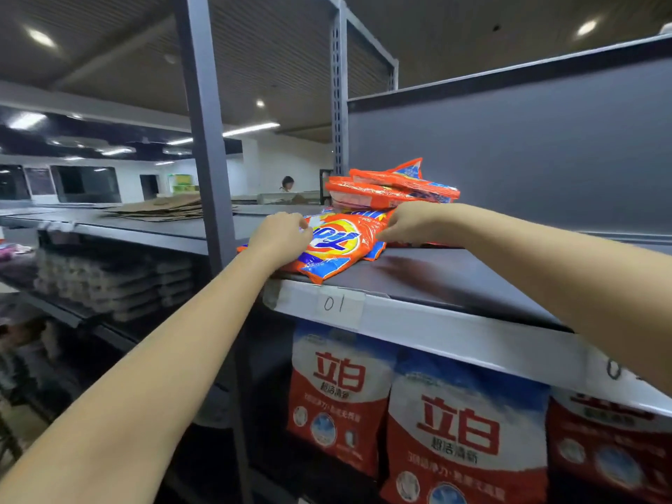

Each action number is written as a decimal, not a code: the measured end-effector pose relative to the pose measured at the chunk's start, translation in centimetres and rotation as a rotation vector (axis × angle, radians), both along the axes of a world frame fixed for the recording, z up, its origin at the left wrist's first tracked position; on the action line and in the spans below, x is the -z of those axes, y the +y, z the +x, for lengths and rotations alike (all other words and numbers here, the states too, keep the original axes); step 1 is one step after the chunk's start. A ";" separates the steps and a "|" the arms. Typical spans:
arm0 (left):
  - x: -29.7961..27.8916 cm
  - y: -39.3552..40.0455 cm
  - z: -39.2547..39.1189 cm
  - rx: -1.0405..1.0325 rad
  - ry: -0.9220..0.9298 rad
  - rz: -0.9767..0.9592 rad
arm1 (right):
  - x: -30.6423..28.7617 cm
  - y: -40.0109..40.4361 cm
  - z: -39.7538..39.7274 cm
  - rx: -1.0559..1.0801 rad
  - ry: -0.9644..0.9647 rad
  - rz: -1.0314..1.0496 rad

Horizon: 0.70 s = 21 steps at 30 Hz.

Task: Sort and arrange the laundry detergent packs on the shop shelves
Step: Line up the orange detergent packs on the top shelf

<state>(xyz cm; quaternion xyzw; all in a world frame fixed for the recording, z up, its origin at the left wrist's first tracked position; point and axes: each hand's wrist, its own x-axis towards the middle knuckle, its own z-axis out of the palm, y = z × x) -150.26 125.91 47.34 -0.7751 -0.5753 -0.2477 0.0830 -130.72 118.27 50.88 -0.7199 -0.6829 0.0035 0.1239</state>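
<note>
While I watch from the head view, flattened brown cardboard sheets [160, 207] lie on the far left counter, well apart from the work. My left hand [282, 236] rests on the left end of a glossy orange plastic detergent pack with a yellow-and-blue swirl logo [338, 245], fingers curled onto its crinkled film. That pack lies flat at the front left corner of the dark grey metal top shelf [454, 274], its long axis running left to right between my hands. My right hand [411, 221] pinches its right end, so both hands are equally near. Just behind, a loose stack of similar orange packs [389, 191] lies on the same shelf. Below the shelf edge, with its paper label marked 01 [336, 305], stand red-and-white detergent bags [465, 431]. I judge the pack soft and slippery.
</note>
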 end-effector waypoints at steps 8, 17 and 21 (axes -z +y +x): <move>-0.9 7.6 -0.5 0.034 -0.001 -0.302 | 0.1 5.3 -2.1 0.269 0.516 -0.070; -0.3 10.6 -0.9 0.159 -0.437 -0.275 | 1.9 6.1 -4.4 0.484 0.909 0.192; 0.2 10.9 -1.2 0.212 -0.646 -0.194 | 2.0 4.7 -5.4 0.355 1.157 0.420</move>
